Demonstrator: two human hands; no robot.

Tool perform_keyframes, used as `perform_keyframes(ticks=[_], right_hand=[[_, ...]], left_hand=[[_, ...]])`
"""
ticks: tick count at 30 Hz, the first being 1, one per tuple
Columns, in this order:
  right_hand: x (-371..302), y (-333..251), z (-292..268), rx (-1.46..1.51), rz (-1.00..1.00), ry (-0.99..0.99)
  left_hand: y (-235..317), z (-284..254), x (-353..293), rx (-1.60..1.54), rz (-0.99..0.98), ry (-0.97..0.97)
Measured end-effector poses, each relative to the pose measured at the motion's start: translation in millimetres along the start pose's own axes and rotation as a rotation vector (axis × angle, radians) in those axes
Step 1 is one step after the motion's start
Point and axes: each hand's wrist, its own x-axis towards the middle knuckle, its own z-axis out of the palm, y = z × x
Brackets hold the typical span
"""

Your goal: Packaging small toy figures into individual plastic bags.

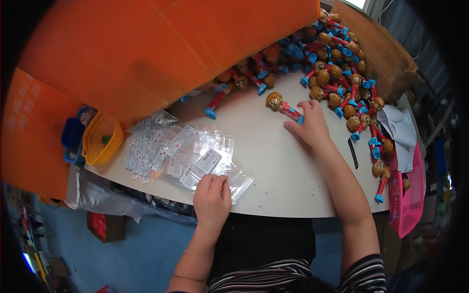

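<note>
On the white table, a toy figure with a brown round head, red body and blue base lies by itself. My right hand is at its blue end, thumb and fingers spread on either side; whether they touch it I cannot tell. At the table's near edge, my left hand has its fingers closed on a clear plastic bag. More clear bags and printed white sachets are heaped beyond that hand. Many similar figures are piled at the far right.
A large orange panel slants over the far left. On the left stand a yellow basket and a blue container. At the right edge are a pink basket, white paper and a black strip.
</note>
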Motion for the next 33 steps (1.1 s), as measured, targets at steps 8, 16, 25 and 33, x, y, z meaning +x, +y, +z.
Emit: perform_keyframes(ticks=[8,16,25,33], right_hand=[[-4,6,17,0.108,0.025,0.067],[-43,-35,-28,0.149,0.108,-0.289],[-150,-80,-45,0.922,0.008,-0.371],[-152,-64,-26,0.512,-0.61,-0.044]], left_hand=[[-6,9,-13,-0.052,0.003,0.001],[-7,19,-10,-0.153,-0.046,0.02],[0,10,-2,-0.264,-0.135,0.035],[1,0,0,-0.223,-0.114,0.029]])
